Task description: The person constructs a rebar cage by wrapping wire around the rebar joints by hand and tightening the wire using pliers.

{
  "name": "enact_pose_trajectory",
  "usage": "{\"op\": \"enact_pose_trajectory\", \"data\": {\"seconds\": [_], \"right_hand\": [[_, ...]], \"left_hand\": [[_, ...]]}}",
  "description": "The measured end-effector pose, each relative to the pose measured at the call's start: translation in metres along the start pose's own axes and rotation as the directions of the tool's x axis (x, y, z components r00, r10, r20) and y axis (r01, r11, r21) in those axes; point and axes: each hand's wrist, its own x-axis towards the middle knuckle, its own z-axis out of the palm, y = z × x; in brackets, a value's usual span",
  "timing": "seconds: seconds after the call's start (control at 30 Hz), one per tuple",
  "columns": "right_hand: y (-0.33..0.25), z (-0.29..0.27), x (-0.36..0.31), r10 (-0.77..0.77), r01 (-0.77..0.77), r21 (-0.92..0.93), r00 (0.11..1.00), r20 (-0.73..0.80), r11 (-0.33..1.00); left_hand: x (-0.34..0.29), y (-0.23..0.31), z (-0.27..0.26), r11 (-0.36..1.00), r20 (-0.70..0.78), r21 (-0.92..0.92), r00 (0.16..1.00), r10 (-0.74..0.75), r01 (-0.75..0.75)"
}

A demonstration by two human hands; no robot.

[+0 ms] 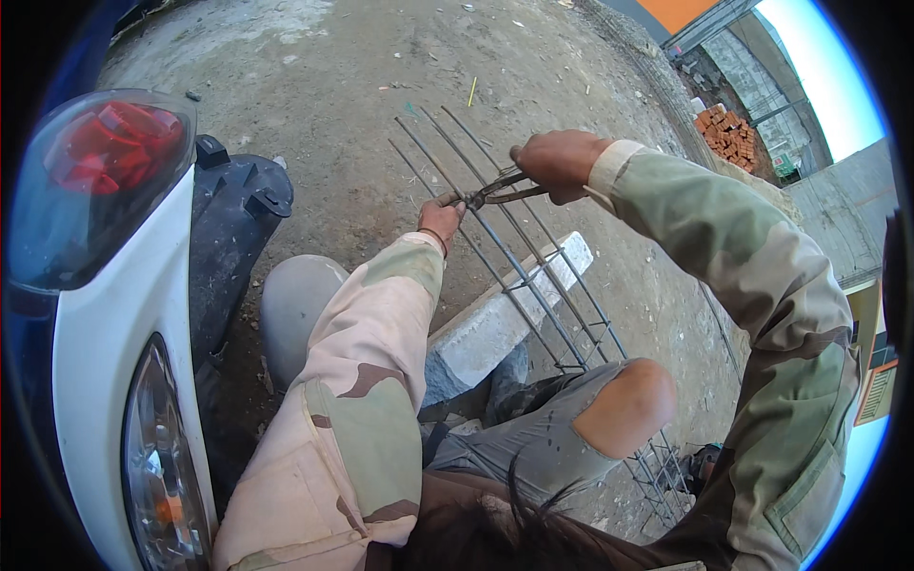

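A cage of thin steel reinforcing bars (490, 233) slants across the middle, its far ends sticking out loose and its near part tied with cross stirrups. My right hand (560, 164) is closed round the handles of a pair of dark pincers (495, 192), which lie across the bars. At the pincer jaws, my left hand (441, 221) has its fingers closed on one of the outer bars; whether it also pinches a tie wire is too small to tell. Under the cage lies a pale concrete block (486, 338), with my bent knee (624, 409) close beside it.
Close on the left stands a vehicle corner with a red tail light (114, 147) and a black plastic part (233, 205). Dirt ground (352, 114) with small debris stretches ahead. A stack of orange bricks (725, 138) and grey walls stand far right. More tied bars (657, 476) show beyond my knee.
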Motion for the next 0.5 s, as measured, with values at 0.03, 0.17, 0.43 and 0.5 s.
{"op": "enact_pose_trajectory", "data": {"seconds": [0.03,0.17,0.43,0.5], "right_hand": [[-0.003,0.001,-0.002,-0.025,0.023,-0.028,0.996,-0.088,0.999],[-0.009,0.007,-0.016,-0.112,0.083,-0.111,0.954,-0.277,0.990],[-0.036,-0.004,-0.024,-0.381,0.134,-0.645,0.888,-0.258,0.752],[-0.032,-0.015,-0.020,-0.280,0.141,-0.475,0.931,-0.236,0.868]], "left_hand": [[0.001,-0.001,-0.001,1.000,0.012,-0.015,1.000,0.014,-0.014],[0.005,-0.004,-0.002,1.000,0.016,0.007,0.999,0.030,-0.030],[0.001,0.001,-0.001,1.000,0.033,-0.008,0.999,0.027,-0.027],[-0.004,0.005,0.000,0.999,0.070,-0.051,0.997,0.015,-0.011]]}}
